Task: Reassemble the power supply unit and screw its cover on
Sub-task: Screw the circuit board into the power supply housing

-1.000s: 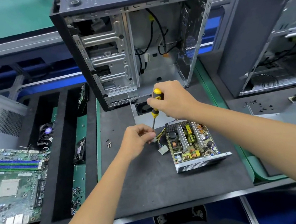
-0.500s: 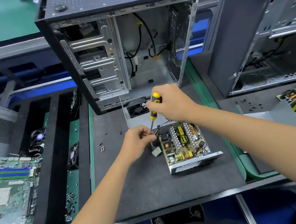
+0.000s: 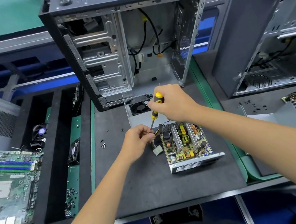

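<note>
**Bare arms, dark clothes, printed shoes**

Both forearms were bare, with no sleeves, gloves, rings or watch showing. The left hand and right hand were uncovered. Below, dark clothing and black shoes with white print showed.

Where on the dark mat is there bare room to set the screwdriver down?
Free: the mat in front of the open power supply, toward the near edge. Crowded: loose screws left of the left hand; fan cover behind the right hand.

Right hand grips the screwdriver; left hand pinches its tip beside the open power supply.
</note>
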Action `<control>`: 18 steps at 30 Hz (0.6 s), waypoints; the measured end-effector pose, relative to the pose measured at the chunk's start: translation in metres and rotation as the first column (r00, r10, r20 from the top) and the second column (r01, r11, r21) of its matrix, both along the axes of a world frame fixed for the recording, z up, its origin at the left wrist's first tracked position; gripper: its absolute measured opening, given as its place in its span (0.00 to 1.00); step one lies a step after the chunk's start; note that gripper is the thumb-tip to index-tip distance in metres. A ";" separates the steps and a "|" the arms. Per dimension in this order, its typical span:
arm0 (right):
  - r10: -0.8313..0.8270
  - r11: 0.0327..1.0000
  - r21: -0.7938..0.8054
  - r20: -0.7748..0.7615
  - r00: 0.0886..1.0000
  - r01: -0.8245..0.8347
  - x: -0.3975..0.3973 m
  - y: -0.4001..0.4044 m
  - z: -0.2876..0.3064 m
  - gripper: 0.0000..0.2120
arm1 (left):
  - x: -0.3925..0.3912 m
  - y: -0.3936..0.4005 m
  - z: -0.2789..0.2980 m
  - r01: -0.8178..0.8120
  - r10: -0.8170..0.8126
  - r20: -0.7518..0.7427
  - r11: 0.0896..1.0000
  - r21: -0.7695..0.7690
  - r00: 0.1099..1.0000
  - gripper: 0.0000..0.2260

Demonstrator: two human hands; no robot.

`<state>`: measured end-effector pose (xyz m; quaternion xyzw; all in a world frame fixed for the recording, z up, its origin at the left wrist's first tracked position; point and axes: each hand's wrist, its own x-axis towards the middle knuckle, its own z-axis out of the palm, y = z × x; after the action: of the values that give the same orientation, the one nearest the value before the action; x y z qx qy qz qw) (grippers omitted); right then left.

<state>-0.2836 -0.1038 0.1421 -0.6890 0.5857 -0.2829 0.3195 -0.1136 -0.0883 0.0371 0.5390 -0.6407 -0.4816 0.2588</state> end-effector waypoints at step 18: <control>-0.050 0.999 -0.020 -0.003 0.999 0.050 -0.006 0.003 0.000 0.16 | -0.010 0.006 -0.009 0.089 -0.025 0.174 0.924 -0.372 0.984 0.07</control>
<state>-0.2897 -0.1003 0.1419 -0.6777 0.6007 -0.2954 0.3043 -0.1240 -0.0828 0.0286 0.4983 -0.7562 -0.3099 0.2896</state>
